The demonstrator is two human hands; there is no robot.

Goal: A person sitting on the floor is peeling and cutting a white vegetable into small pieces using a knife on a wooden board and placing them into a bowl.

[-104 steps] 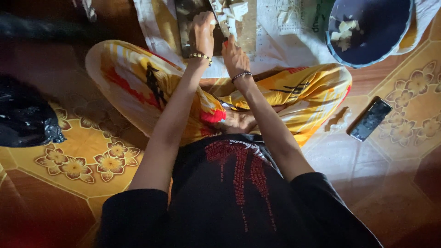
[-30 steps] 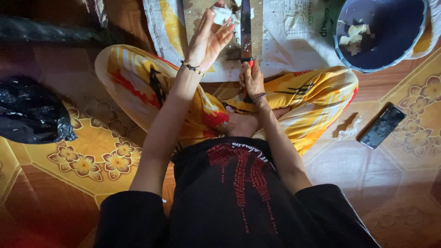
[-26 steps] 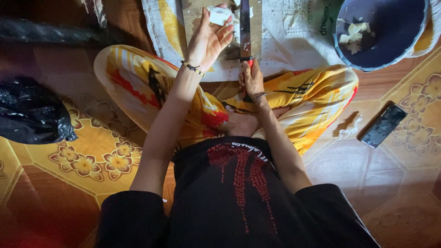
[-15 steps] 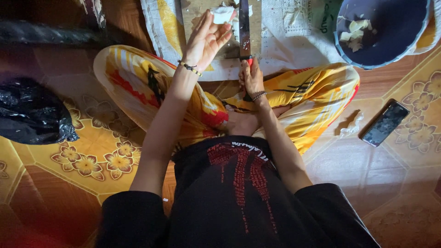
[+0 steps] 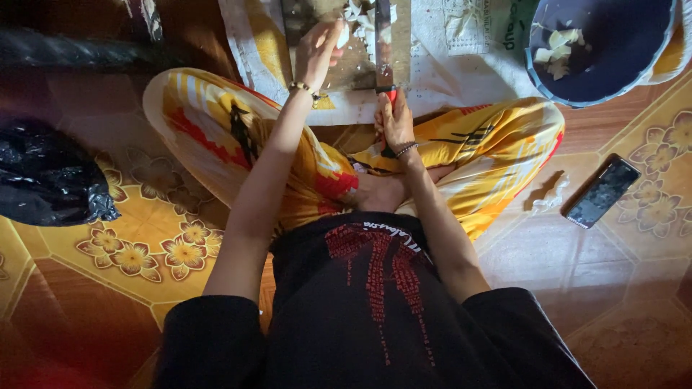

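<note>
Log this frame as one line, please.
left hand: on white pieces | right hand: grips knife | cutting board | bowl beside
</note>
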